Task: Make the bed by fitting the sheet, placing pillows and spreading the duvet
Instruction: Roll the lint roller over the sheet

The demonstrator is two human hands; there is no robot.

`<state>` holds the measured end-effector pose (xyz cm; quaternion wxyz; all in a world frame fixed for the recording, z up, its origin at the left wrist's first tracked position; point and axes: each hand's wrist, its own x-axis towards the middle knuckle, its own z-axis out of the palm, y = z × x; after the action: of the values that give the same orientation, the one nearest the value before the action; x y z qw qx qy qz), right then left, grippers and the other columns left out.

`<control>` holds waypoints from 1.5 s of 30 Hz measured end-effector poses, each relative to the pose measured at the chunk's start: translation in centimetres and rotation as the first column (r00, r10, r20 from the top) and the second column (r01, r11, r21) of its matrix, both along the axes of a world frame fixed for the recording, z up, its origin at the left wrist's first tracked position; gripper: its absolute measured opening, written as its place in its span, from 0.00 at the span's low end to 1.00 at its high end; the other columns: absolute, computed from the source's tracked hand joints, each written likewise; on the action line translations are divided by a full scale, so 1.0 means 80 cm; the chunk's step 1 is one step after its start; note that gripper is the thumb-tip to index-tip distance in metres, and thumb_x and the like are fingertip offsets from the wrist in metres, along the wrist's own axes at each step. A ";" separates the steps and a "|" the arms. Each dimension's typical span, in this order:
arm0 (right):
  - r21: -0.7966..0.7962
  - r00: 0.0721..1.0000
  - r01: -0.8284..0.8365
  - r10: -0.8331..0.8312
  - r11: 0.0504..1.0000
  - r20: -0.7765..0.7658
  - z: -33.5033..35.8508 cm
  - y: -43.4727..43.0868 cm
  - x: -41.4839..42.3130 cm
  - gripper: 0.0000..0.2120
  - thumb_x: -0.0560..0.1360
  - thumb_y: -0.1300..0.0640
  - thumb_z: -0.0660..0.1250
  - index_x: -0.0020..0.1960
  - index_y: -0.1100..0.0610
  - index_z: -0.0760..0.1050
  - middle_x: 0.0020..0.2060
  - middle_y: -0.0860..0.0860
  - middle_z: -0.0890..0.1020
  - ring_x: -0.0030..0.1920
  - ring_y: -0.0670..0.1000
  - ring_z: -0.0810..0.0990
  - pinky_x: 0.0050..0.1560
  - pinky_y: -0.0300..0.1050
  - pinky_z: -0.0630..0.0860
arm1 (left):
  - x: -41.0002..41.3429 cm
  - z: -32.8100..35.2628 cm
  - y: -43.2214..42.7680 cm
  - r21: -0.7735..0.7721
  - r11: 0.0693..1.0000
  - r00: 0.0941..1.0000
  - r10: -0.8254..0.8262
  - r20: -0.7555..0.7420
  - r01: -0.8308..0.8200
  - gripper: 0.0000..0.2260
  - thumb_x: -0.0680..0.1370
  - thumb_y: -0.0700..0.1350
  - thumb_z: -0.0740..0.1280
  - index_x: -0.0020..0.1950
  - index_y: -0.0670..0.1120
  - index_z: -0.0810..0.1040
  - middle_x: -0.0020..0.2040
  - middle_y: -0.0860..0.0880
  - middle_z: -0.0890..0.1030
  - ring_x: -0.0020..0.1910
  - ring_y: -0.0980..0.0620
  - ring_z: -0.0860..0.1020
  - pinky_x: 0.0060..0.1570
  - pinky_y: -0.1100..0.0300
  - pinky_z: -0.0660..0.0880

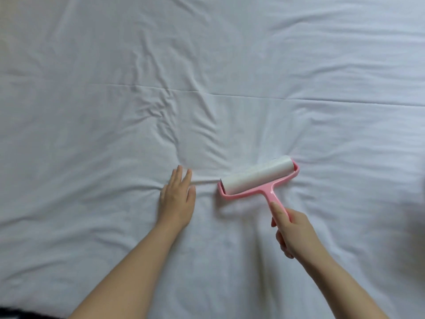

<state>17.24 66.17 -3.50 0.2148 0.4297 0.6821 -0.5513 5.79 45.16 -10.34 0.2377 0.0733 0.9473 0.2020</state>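
1. Here the white sheet (230,65) lies spread over the bed and fills nearly the whole head view; it is creased in many places, with one long straight fold line running across the middle and a knot of wrinkles left of centre.
2. The left hand (177,199) lies flat on the sheet, palm down, fingers apart and holding nothing, pinning the cloth just beside the roller.
3. The right hand (291,231) is clamped around the pink handle of a lint roller (257,177), forefinger laid along the handle; the white roll rests on the sheet, tilted so its right end points farther away.
4. Judging by this, the step in hand belongs to the sheet stage: cleaning and smoothing the laid sheet. No pillows or duvet are in view, so those steps look not yet done.
5. Whether the sheet's corners are tucked cannot be told, as the bed's edges are out of view.
6. The next move probably calls for steady strokes with the roller while the flat hand keeps the cloth taut, since loose fabric could bunch under the sticky roll.
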 end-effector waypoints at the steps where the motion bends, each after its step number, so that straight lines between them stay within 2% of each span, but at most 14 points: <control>1: -0.020 1.000 0.009 -0.009 1.000 -0.023 0.004 0.000 0.005 0.20 0.79 0.46 0.58 0.38 0.62 0.67 0.23 0.54 0.66 0.20 0.49 0.61 0.20 0.36 0.58 | 0.006 0.000 -0.003 -0.067 0.998 1.000 0.017 0.003 -0.017 0.26 0.78 0.53 0.49 0.76 0.48 0.58 0.78 0.45 0.51 0.77 0.50 0.48 0.71 0.53 0.54; 3: -0.045 0.996 0.014 -0.018 0.999 -0.083 0.009 0.000 0.005 0.14 0.79 0.51 0.59 0.40 0.60 0.66 0.27 0.55 0.63 0.21 0.49 0.59 0.21 0.34 0.56 | 0.012 0.003 -0.007 -0.193 0.977 0.995 0.097 0.028 -0.090 0.24 0.81 0.52 0.52 0.77 0.50 0.54 0.78 0.43 0.46 0.77 0.48 0.45 0.71 0.50 0.54; 5: -0.039 0.993 0.009 -0.013 0.999 -0.119 0.011 -0.002 0.001 0.12 0.79 0.53 0.60 0.41 0.59 0.66 0.30 0.56 0.62 0.22 0.48 0.58 0.21 0.33 0.56 | 0.015 0.007 -0.006 -0.253 0.957 0.984 0.164 0.071 -0.141 0.25 0.82 0.52 0.53 0.77 0.50 0.51 0.77 0.40 0.45 0.77 0.45 0.44 0.71 0.48 0.53; 8: -0.021 0.991 0.018 -0.021 1.000 -0.136 0.008 -0.010 0.000 0.13 0.79 0.52 0.59 0.40 0.59 0.65 0.31 0.56 0.62 0.22 0.48 0.58 0.20 0.34 0.56 | 0.014 0.007 -0.006 -0.263 0.959 0.978 0.148 0.146 -0.106 0.25 0.82 0.52 0.51 0.77 0.47 0.51 0.76 0.36 0.47 0.76 0.41 0.46 0.71 0.47 0.55; 13: -0.086 0.994 0.072 -0.079 0.994 -0.074 -0.005 -0.016 -0.031 0.15 0.80 0.50 0.58 0.39 0.58 0.63 0.26 0.53 0.62 0.18 0.46 0.58 0.21 0.33 0.55 | -0.007 -0.001 -0.019 -0.291 0.956 0.960 0.059 0.273 0.024 0.24 0.82 0.51 0.50 0.78 0.49 0.50 0.76 0.36 0.47 0.76 0.42 0.45 0.69 0.44 0.57; 18: -0.071 0.999 0.014 -0.016 0.997 -0.041 -0.006 -0.012 -0.102 0.16 0.80 0.46 0.56 0.39 0.56 0.64 0.28 0.52 0.64 0.19 0.46 0.60 0.22 0.32 0.59 | -0.016 -0.001 -0.018 -0.256 0.965 0.933 0.043 0.358 0.054 0.25 0.82 0.52 0.50 0.78 0.47 0.49 0.76 0.34 0.44 0.76 0.38 0.42 0.72 0.43 0.54; 22: -0.084 1.000 0.018 -0.019 0.996 -0.017 0.000 -0.015 -0.108 0.16 0.80 0.46 0.55 0.40 0.56 0.64 0.29 0.53 0.65 0.21 0.48 0.60 0.22 0.30 0.58 | -0.017 0.005 -0.024 -0.224 0.973 0.922 0.029 0.386 0.063 0.25 0.82 0.52 0.50 0.78 0.48 0.47 0.76 0.35 0.42 0.76 0.39 0.40 0.73 0.44 0.52; 27: -0.114 0.997 0.014 -0.005 0.993 0.072 0.011 -0.016 -0.054 0.19 0.79 0.43 0.56 0.42 0.58 0.68 0.27 0.54 0.69 0.22 0.48 0.61 0.19 0.34 0.58 | 0.012 0.012 -0.029 -0.189 0.979 0.958 -0.015 0.286 0.072 0.26 0.82 0.52 0.51 0.78 0.51 0.46 0.77 0.37 0.42 0.76 0.42 0.41 0.74 0.49 0.50; 30: -0.144 0.990 0.044 -0.024 0.989 0.139 0.018 -0.018 -0.001 0.20 0.78 0.42 0.57 0.42 0.60 0.69 0.26 0.53 0.68 0.21 0.48 0.60 0.21 0.35 0.58 | 0.044 0.018 -0.034 -0.087 0.995 0.972 -0.033 0.232 0.055 0.24 0.82 0.50 0.53 0.77 0.51 0.51 0.78 0.42 0.45 0.77 0.46 0.43 0.73 0.52 0.50; 33: -0.106 0.978 0.126 -0.105 0.986 0.180 0.031 -0.026 0.054 0.20 0.78 0.44 0.60 0.37 0.59 0.68 0.22 0.50 0.65 0.20 0.48 0.59 0.21 0.35 0.56 | 0.081 0.028 -0.031 0.002 0.999 0.975 -0.036 0.221 0.036 0.22 0.82 0.49 0.53 0.76 0.51 0.56 0.78 0.47 0.49 0.77 0.51 0.47 0.71 0.54 0.52; 38: -0.013 0.971 0.191 -0.187 0.982 0.152 0.052 -0.033 0.130 0.19 0.78 0.48 0.62 0.35 0.58 0.63 0.21 0.49 0.64 0.20 0.47 0.58 0.22 0.36 0.55 | 0.128 0.032 -0.029 0.087 0.995 0.979 -0.062 0.193 0.046 0.20 0.83 0.44 0.52 0.76 0.47 0.59 0.77 0.48 0.56 0.77 0.53 0.52 0.72 0.53 0.50; 41: 0.055 0.958 0.269 -0.274 0.961 0.090 0.063 -0.023 0.165 0.19 0.78 0.50 0.61 0.33 0.58 0.62 0.21 0.49 0.63 0.20 0.47 0.58 0.20 0.35 0.55 | 0.145 0.036 -0.018 0.077 0.990 0.973 -0.128 0.194 0.116 0.20 0.83 0.44 0.51 0.76 0.48 0.58 0.78 0.48 0.54 0.77 0.53 0.50 0.72 0.54 0.48; 45: 0.086 0.935 0.339 -0.346 0.937 0.079 0.063 0.013 0.198 0.21 0.79 0.49 0.60 0.31 0.57 0.63 0.19 0.48 0.63 0.18 0.47 0.58 0.21 0.33 0.55 | 0.160 0.040 0.012 0.022 0.979 0.964 -0.205 0.167 0.204 0.22 0.83 0.46 0.50 0.77 0.49 0.54 0.78 0.48 0.49 0.77 0.53 0.46 0.73 0.51 0.45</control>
<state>33.07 67.22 1.51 0.1315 0.5745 0.6052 -0.5352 18.61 46.16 -7.11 0.3363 0.1537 0.9107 0.1839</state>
